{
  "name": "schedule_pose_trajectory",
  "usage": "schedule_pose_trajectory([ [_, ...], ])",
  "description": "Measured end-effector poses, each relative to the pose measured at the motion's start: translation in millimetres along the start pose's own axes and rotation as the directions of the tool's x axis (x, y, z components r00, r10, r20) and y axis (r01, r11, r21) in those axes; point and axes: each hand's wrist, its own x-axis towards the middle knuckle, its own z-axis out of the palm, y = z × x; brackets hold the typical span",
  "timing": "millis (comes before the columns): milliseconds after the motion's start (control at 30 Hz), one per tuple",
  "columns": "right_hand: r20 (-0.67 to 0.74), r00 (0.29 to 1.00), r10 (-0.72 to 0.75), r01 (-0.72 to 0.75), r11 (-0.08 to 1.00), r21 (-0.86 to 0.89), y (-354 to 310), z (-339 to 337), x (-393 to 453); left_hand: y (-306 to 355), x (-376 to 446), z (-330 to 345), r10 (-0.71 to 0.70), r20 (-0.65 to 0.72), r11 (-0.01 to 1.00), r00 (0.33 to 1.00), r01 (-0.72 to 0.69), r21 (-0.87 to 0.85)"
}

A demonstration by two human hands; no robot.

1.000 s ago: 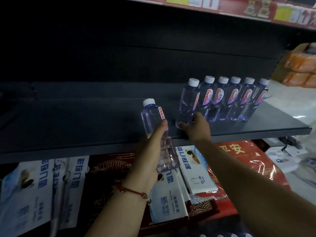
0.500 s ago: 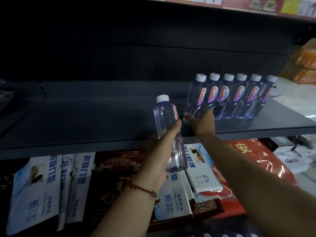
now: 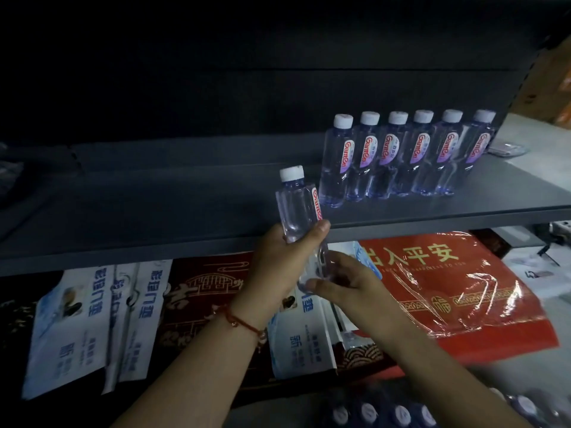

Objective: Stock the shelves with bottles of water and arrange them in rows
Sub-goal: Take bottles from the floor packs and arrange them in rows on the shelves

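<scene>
Hands meet around a single water bottle point(image 3: 296, 211) in front of a dark metal shelf point(image 3: 154, 217). The bottle is clear plastic with a white screw cap and a red-lettered label running down one side; it stands nearly upright, its cap above the shelf's front lip and its base below it. The left hand point(image 3: 278, 267) grips the bottle's middle, thumb tip pressed against the label side and fingers curled round the far side. The right hand point(image 3: 343, 282) holds the lower end, thumb under the base and fingers curved along the side — how firmly they close cannot be told through the clear plastic.

Beyond the left thumb and to its right, six matching bottles point(image 3: 404, 156) stand in one tight row on the shelf, caps white, labels facing forward, each touching its neighbour. The shelf to the left of the fingers is bare dark metal. A red string bracelet point(image 3: 241, 322) circles the left wrist.

Below the hands, on the tier underneath, lie blue-and-white packaged goods point(image 3: 92, 316), a dark red patterned mat point(image 3: 197, 291) and — under the right forearm — a bright red plastic-wrapped mat point(image 3: 432, 282) with gold Chinese characters. More white bottle caps point(image 3: 383, 412) show dimly at the bottom edge, beneath the right arm.
</scene>
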Motion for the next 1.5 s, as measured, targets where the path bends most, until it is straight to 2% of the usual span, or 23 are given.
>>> schedule_pose_trajectory([
  [100, -0.049, 0.993, -0.107, 0.101, 0.989, -0.11, 7.0, -10.3, 9.9, -7.5, 8.4, 3.5, 0.058, 0.049, 0.991, 0.997, -0.063, 0.118],
  [233, -0.172, 0.955, -0.243, 0.216, 0.963, -0.163, 14.0, -17.3, 38.7, -13.6, 28.5, 13.5, 0.125, -0.057, 0.982, 0.991, -0.115, 0.147],
  [333, -0.266, 0.935, -0.235, 0.213, 0.971, -0.11, 13.1, -12.9, 61.7, -7.2, 45.9, 17.0, 0.19, -0.148, 0.97, 0.971, -0.162, 0.181],
  [433, -0.321, 0.901, -0.291, 0.246, 0.954, -0.172, 13.9, -8.8, 85.4, -10.7, 64.9, 23.2, 0.247, -0.21, 0.957, 0.946, -0.204, 0.207],
  [533, -0.362, 0.874, -0.326, 0.253, 0.939, -0.235, 17.7, -4.4, 105.8, -10.6, 82.8, 21.7, 0.273, -0.202, 0.946, 0.94, -0.225, 0.233],
  [700, -0.433, 0.841, -0.325, 0.147, 0.907, -0.394, 22.4, 2.0, 127.6, -2.3, 112.9, 13.2, 0.208, -0.166, 0.933, 0.964, -0.145, 0.33],
  [867, -0.388, 0.848, -0.361, 0.124, 0.847, -0.517, 22.8, -0.1, 127.0, -11.1, 132.3, 6.3, 0.238, -0.097, 0.91, 0.966, -0.187, 0.371],
  [1033, -0.33, 0.893, -0.306, 0.091, 0.84, -0.535, 20.9, -1.1, 123.8, -22.9, 136.7, 2.7, 0.253, -0.023, 0.874, 0.967, -0.218, 0.434],
  [1133, -0.257, 0.927, -0.274, 0.068, 0.796, -0.602, 20.1, -4.3, 123.2, -21.7, 142.6, 2.8, 0.247, 0.018, 0.863, 0.969, -0.229, 0.45],
  [1300, -0.156, 0.932, -0.328, 0.168, 0.77, -0.615, 22.1, -7.4, 115.4, -17.5, 133.5, 3.0, 0.195, 0.08, 0.84, 0.977, -0.209, 0.5],
  [1400, -0.085, 0.929, -0.36, 0.223, 0.728, -0.649, 21.8, -11.8, 92.8, -16.6, 100.1, 2.3, 0.221, 0.104, 0.75, 0.97, -0.237, 0.617],
  [1500, 0.001, 0.973, -0.229, 0.152, 0.642, -0.751, 23.6, -20.3, 60.2, -14.3, 59.8, 4.3, 0.203, 0.12, 0.553, 0.972, -0.215, 0.805],
])
